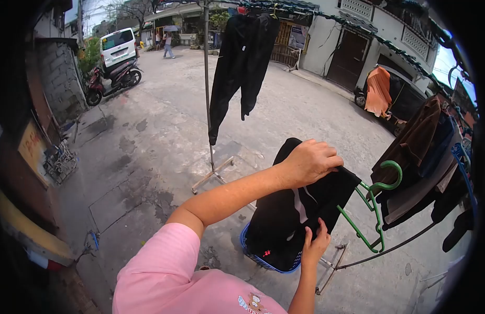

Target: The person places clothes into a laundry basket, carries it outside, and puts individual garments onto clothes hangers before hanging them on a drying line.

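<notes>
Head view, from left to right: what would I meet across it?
Parked motorbike → walking person → black trousers hanging beyond the hands → right hand → green hanger → blue hanger at the far right.

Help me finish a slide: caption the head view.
Left hand holds black garment with green hanger above basket, right hand below.

It was an outdoor spot on a residential street: concrete pavement ran between a grey block wall and house fronts with a brown door, a white van and a motorcycle stood along one edge, a person was out under an umbrella, and black trousers and other clothes hung from racks
</notes>
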`<state>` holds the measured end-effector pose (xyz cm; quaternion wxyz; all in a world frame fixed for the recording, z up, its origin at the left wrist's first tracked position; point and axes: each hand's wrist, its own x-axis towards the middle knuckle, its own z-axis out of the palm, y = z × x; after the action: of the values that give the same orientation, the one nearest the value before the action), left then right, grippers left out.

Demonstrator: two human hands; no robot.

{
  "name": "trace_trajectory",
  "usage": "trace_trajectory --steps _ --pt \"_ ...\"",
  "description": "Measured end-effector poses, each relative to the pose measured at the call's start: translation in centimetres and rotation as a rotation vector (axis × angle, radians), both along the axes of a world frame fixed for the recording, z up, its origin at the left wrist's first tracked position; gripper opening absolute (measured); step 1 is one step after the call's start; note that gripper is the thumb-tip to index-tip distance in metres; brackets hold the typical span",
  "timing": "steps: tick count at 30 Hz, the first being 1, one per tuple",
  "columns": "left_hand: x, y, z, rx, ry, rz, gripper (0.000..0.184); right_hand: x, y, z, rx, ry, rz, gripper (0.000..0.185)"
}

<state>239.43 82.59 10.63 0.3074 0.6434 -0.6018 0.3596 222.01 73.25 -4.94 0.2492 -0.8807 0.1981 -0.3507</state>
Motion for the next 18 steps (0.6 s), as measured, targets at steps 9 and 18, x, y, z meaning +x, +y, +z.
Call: trace_trajectory --steps 9,18 --pt "2.8 7.0 -2.0 0.047 0.055 0.183 0.016 -3.7 -7.6 0.0 0.022 -0.330 0.060 0.015" --pt "0.8 7.6 -2.1 0.050 0.070 0.217 0.019 -3.4 -10.3 4.1 -0.105 -0.439 0.033 0.012"
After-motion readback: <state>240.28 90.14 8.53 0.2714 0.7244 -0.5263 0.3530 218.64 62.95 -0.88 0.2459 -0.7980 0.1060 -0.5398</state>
